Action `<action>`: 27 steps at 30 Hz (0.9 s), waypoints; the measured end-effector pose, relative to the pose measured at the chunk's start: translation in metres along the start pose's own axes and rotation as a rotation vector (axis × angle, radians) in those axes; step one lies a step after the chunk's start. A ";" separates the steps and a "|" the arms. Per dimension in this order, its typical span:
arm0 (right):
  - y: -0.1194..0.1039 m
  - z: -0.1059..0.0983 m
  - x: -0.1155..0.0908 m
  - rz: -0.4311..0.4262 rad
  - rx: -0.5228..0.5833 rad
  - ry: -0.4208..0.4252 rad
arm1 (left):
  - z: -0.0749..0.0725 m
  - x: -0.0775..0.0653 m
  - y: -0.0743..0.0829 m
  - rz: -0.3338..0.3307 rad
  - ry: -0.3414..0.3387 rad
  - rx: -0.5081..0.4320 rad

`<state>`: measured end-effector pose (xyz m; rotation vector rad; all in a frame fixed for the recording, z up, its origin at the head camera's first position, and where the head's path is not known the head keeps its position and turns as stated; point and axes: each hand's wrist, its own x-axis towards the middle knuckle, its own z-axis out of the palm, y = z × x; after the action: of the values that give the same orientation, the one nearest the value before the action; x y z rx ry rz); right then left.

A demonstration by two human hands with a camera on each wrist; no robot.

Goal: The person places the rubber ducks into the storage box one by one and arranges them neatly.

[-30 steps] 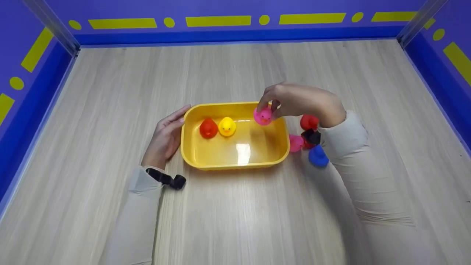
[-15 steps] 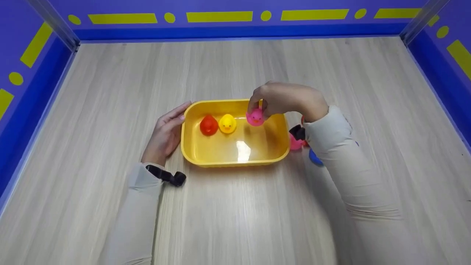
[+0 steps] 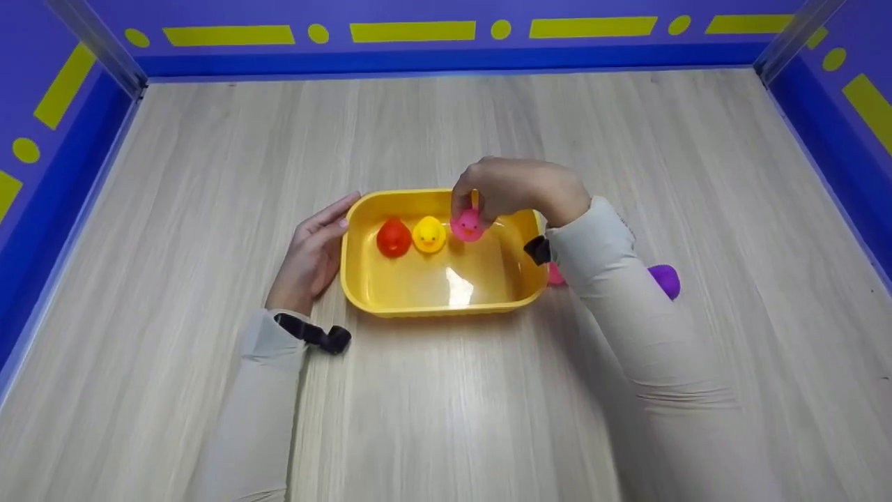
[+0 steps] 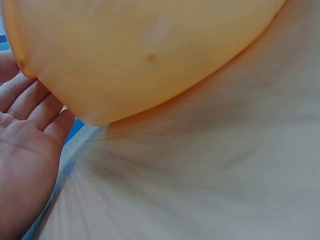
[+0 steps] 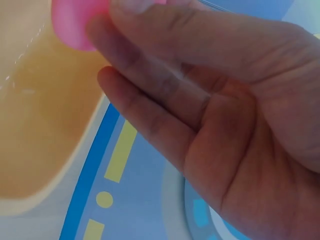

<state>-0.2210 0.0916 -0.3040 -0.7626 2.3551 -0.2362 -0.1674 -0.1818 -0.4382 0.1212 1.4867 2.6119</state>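
Observation:
A yellow tub (image 3: 432, 312) sits mid-table in the head view. In it a red rubber duck (image 3: 394, 238) and a yellow rubber duck (image 3: 429, 236) stand side by side. My right hand (image 3: 512, 187) reaches over the far rim and pinches a pink rubber duck (image 3: 467, 225) just right of the yellow one. In the right wrist view, the pink duck (image 5: 75, 25) shows between thumb and fingertips. My left hand (image 3: 312, 251) rests against the tub's left end, fingers fairly straight along the outside, thumb tip at the rim. The left wrist view shows its fingers partly behind the tub (image 4: 150, 60).
Right of the tub, another pink duck (image 3: 555, 275) peeks out beside my right sleeve (image 3: 613, 265). A purple toy (image 3: 664, 280) shows on the sleeve's other side. Blue and purple walls with yellow marks (image 3: 411, 32) border the wooden table (image 3: 230, 160) at back and sides.
My right hand has carried the pink duck leftward inside the tub, closer to the yellow duck. My sleeve now covers the red and blue toys, and the purple one has come into view. Left hand unmoved.

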 end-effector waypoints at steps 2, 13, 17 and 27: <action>0.001 0.000 0.002 -0.007 -0.002 -0.004 | 0.000 0.000 0.000 -0.006 -0.008 0.005; 0.003 0.006 0.012 0.036 0.011 -0.001 | 0.000 0.001 0.002 -0.016 -0.006 0.012; 0.002 0.008 0.013 0.049 0.001 0.004 | 0.000 0.002 0.002 -0.016 -0.008 0.018; 0.002 0.014 0.019 0.040 -0.030 -0.006 | 0.000 0.000 0.001 -0.014 -0.005 0.010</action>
<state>-0.2254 0.0825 -0.3258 -0.7287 2.3711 -0.1812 -0.1679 -0.1826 -0.4376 0.1182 1.4939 2.5917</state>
